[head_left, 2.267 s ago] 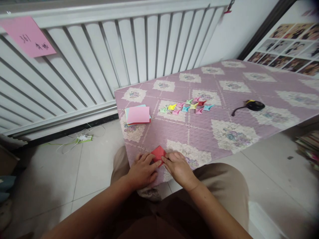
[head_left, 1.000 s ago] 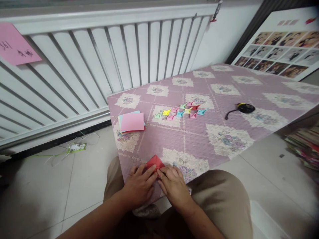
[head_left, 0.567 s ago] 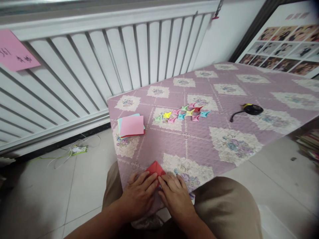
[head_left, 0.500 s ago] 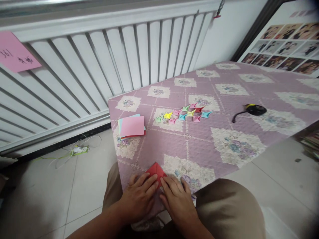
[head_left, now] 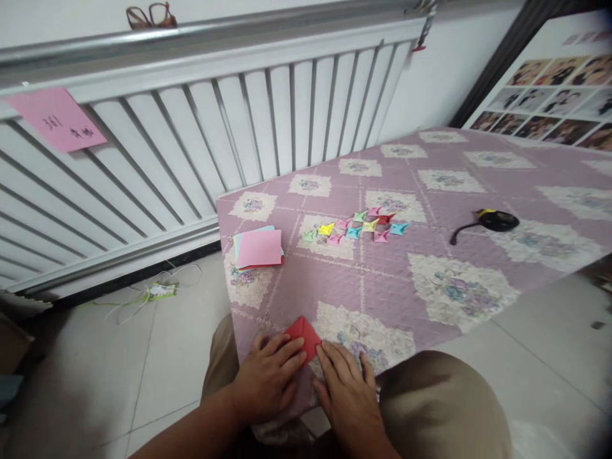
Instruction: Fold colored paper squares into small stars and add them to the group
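A folded red paper lies flat at the near edge of the table, one corner pointing away from me. My left hand rests on its left part, fingers spread flat over the paper. Beside its right corner is my right hand, with the fingertips touching the edge and the fingers stretched out. A stack of coloured paper, pink on top, sits at the table's left side. Several small folded paper pieces in green, yellow, pink, blue and red are grouped in rows farther back.
The table has a purple floral cloth. A black and yellow object with a strap lies on its right. Behind stands a white radiator with a pink note. Glasses rest above it. A photo board is back right.
My right hand has slid a little to the right, showing more of the red paper's right side. The view has shifted, and the glasses now show at the top.
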The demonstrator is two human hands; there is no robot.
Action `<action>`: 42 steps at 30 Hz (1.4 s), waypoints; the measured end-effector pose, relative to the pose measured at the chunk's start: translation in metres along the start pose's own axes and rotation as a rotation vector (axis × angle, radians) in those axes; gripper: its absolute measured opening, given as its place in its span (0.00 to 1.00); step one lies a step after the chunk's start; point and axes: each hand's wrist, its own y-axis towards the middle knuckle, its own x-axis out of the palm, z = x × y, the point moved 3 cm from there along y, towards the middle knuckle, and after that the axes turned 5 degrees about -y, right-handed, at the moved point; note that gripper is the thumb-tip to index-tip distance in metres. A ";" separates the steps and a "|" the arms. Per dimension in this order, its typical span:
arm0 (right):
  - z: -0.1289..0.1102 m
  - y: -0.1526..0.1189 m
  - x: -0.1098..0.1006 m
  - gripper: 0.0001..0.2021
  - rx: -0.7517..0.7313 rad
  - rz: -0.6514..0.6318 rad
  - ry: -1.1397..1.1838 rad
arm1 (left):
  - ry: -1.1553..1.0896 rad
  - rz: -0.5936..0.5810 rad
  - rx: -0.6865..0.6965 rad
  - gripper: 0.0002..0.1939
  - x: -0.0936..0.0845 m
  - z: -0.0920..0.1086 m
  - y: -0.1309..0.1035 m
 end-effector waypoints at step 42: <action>-0.013 0.041 -0.010 0.07 0.167 -0.261 0.081 | -0.159 0.038 0.095 0.21 0.016 -0.016 -0.011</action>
